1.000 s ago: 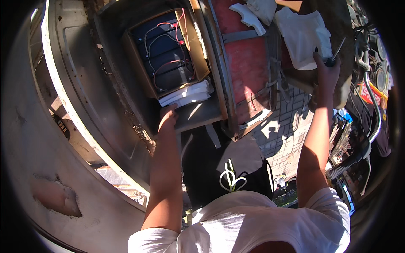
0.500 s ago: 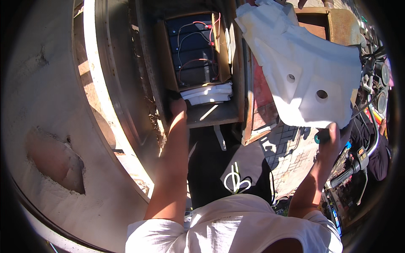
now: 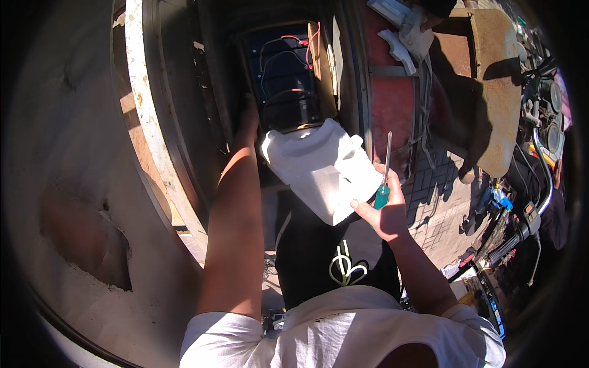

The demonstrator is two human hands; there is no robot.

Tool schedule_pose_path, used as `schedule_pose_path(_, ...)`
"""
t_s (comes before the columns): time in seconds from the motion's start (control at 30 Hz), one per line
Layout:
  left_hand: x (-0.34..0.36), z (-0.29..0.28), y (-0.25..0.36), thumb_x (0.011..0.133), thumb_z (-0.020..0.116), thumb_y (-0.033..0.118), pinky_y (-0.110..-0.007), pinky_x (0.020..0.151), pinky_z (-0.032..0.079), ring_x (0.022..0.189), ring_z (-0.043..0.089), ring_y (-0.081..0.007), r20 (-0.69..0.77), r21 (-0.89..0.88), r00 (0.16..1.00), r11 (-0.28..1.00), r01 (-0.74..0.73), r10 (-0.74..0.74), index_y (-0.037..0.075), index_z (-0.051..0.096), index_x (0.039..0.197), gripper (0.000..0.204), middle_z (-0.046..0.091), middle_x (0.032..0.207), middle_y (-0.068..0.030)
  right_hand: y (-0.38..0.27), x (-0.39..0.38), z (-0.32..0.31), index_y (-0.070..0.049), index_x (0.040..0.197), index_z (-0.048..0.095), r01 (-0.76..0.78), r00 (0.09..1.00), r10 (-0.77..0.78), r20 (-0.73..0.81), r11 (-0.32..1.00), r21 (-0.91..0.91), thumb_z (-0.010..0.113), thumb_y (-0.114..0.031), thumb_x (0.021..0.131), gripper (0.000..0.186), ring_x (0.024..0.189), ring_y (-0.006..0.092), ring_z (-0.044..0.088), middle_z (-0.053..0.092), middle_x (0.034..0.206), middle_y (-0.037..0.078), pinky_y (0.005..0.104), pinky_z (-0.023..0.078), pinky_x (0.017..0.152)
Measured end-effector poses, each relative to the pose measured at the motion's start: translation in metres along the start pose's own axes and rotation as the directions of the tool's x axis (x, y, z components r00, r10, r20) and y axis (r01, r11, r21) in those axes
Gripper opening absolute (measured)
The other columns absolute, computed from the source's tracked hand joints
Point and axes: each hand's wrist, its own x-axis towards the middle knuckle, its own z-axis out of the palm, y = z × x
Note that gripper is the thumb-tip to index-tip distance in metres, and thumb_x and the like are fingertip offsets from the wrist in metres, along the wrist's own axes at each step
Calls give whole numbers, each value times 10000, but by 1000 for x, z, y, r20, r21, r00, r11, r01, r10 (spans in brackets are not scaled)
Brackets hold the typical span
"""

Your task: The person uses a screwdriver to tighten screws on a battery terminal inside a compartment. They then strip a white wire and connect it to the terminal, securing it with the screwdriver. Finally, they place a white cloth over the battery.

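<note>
My right hand [image 3: 388,211] is closed on a bent piece of white foam sheet [image 3: 319,168], thumb on its near edge. The same hand also holds a screwdriver [image 3: 382,195] with a teal handle, its shaft pointing up. The foam lies across the front of a metal compartment, against the near end of a box of dark batteries [image 3: 285,76] joined by thin red and grey wires. My left hand [image 3: 248,119] reaches into the shadow along the box's left side. Its fingers look stretched out, though the tips are dim.
A pale metal rail [image 3: 147,92] and a large tan panel with a torn hole [image 3: 86,236] lie on the left. To the right are a red panel [image 3: 392,107], torn white scraps [image 3: 399,52], a rusty tan board [image 3: 497,92] and motorcycle handlebars [image 3: 512,245].
My right hand has brought the white foam from the right over to the compartment's front, where it looks smaller and bent. My left hand has slid farther up beside the battery box.
</note>
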Motion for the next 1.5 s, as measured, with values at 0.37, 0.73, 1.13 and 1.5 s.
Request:
schedule_pose_path(0.37, 75, 1, 108, 860, 509, 710, -417, 1101, 290, 1375, 343, -280, 104, -128, 978, 978, -165, 179, 48, 327, 1487, 930, 339, 1528, -136, 5, -14, -12, 18, 1301, 463, 131, 991, -133, -7, 983, -127, 862, -272, 668, 802, 1150, 273, 540, 524, 1211, 160, 366, 426, 991)
schedule_pose_path(0.73, 101, 18, 137, 876, 364, 764, -429, 1181, 137, 1475, 142, -274, 273, -340, 920, 923, -182, 283, 106, 87, 1553, 984, 131, 1612, -101, 8, 28, -49, -6, 1315, 446, -18, 964, 125, -236, 912, 411, 729, -95, 660, 719, 1021, 165, 579, 577, 1160, 107, 329, 476, 886)
schedule_pose_path(1.13, 98, 12, 120, 885, 396, 742, -441, 1134, 260, 1412, 291, -295, 133, -331, 983, 940, -78, 128, 111, 197, 1536, 929, 228, 1578, -117, 10, 30, 14, 25, 1328, 414, 112, 987, -96, -131, 986, 120, 811, -160, 705, 761, 1132, 205, 546, 548, 1232, 159, 358, 447, 964)
schedule_pose_path(1.5, 72, -13, 116, 796, 438, 826, -465, 1111, 254, 1383, 312, -306, 324, -110, 943, 993, -49, 82, 142, 239, 1525, 1019, 301, 1543, -116, -9, 23, 66, 14, 1229, 454, 315, 940, -327, -102, 942, -114, 877, -164, 611, 770, 1039, 284, 574, 525, 1134, 165, 391, 485, 888)
